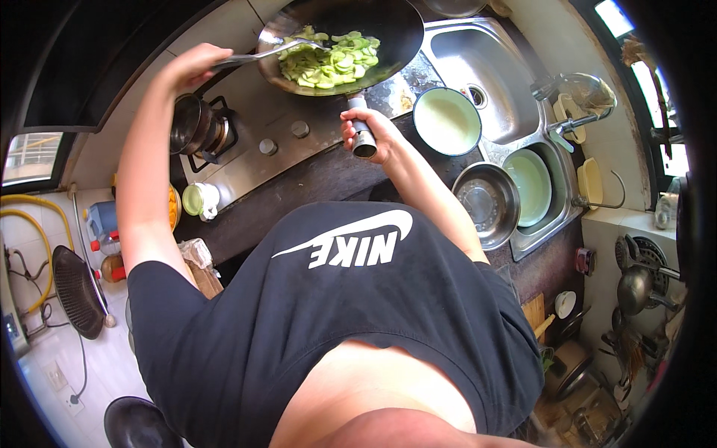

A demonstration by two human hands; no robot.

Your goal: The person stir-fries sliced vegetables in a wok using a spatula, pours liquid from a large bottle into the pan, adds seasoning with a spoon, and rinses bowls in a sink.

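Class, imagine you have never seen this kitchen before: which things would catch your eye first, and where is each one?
First comes the dark wok at the top, heaped with pale green slices. The right hand grips its handle, while the left hand holds a metal spatula that reaches into the slices. To the right, a steel sink draws the eye, with a round white-lined pot at its near edge.

Left hand (pixel 190 66) at eleven o'clock stirs green slices (pixel 328 60) with a spatula (pixel 261 54); right hand (pixel 370 134) grips the wok (pixel 373 22) handle at twelve.
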